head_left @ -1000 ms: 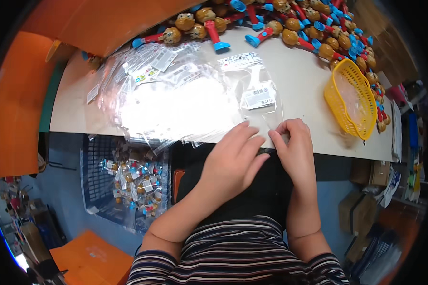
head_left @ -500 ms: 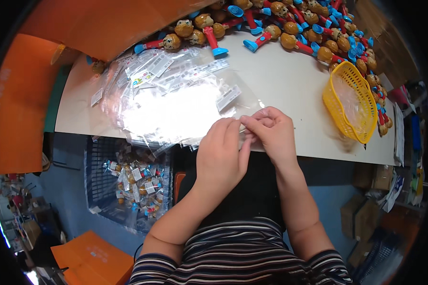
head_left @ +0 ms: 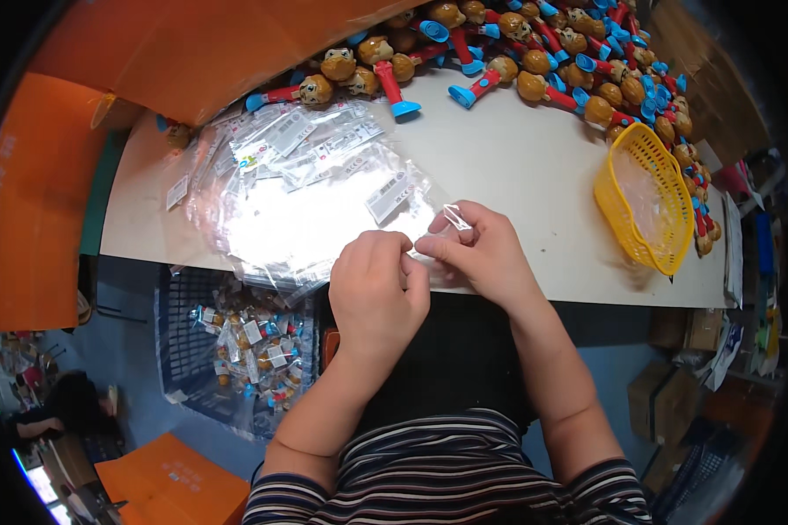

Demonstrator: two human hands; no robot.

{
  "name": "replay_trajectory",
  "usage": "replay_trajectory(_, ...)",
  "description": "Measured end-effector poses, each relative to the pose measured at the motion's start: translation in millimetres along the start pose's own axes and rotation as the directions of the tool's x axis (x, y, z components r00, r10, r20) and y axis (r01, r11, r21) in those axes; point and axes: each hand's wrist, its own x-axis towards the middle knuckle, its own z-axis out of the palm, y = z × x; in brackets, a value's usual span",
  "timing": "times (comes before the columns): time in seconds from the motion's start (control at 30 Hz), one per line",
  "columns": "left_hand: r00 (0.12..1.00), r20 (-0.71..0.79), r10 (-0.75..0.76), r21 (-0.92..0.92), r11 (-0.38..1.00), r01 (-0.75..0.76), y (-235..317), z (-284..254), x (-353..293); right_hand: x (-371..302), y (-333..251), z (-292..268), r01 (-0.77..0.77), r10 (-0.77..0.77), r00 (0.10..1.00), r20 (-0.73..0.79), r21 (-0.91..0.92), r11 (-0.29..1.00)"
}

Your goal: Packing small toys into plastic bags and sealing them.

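Observation:
Above the front edge of the table, my left hand (head_left: 378, 284) and my right hand (head_left: 495, 258) work close together with their fingertips pinched. Between them is the edge of a clear plastic bag (head_left: 455, 217), and a shiny bit of film stands up by my right fingers. Much of the bag is hard to make out against the glare. Left of my hands spreads a heap of flat clear bags (head_left: 271, 219) with printed labels, washed out by bright reflection in its middle.
Red toy figures (head_left: 534, 61) with brown heads and blue feet pile along the table's back and right. A yellow basket (head_left: 606, 188) holding clear plastic stands at the right. Below the table, a blue crate (head_left: 173, 328) holds bagged figures. Orange boxes (head_left: 26, 201) stand at the left.
Both hands have shifted left and slightly nearer to me, and their fingertips have come a little apart. A labelled bag by my fingers has moved left.

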Motion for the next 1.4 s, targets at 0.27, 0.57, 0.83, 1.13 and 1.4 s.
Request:
replay_trajectory(0.27,0.999,-0.046,-0.003,0.005,1.000,0.003,-25,-9,1,45,-27,3,-0.002,0.053,0.992,0.110,-0.419,0.908)
replay_trajectory(0.57,0.999,0.038,-0.001,0.154,0.988,-0.005,-26,15,4,172,-14,15,0.219,-0.785,0.619,0.015,-0.964,0.154)
replay_trajectory(0.83,0.998,0.049,0.044,0.106,0.993,-0.049,-28,19,6,25,-57,-40,0.149,-0.161,0.982,-0.104,-0.115,0.982)
replay_trajectory(1.13,1.000,-0.018,0.006,-0.096,0.995,-0.007,-14,25,16,-60,6,-47,-0.070,0.057,0.992,-0.116,-0.118,0.990)
replay_trajectory(1.4,0.989,0.030,0.144,-0.076,0.987,-0.142,4,20,22,-66,16,-32,0.093,-0.133,0.954,-0.268,-0.155,0.984)
